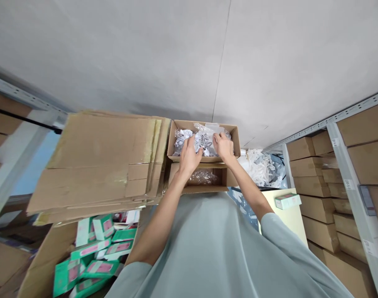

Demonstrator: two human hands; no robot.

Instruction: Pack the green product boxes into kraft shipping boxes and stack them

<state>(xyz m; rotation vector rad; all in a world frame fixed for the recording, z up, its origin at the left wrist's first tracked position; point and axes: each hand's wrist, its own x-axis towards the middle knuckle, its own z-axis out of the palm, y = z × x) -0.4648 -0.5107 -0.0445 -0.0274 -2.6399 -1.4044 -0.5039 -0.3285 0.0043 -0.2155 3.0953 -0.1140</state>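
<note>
In front of me, an open cardboard box holds crumpled printed paper and clear plastic wrap. My left hand is over the box's left half, thumb and fingers apart, close to the crumpled paper. My right hand is inside the right half with its fingers curled in against the clear plastic; its fingertips are partly hidden. Nearer my body is a second open cardboard box with some clear bubbly plastic in it.
Flattened cardboard sheets are stacked at left, above a carton of green-and-pink boxes. White crumpled wrapping lies at right, near a small green-white box. Shelves with brown cartons flank me; a grey wall stands ahead.
</note>
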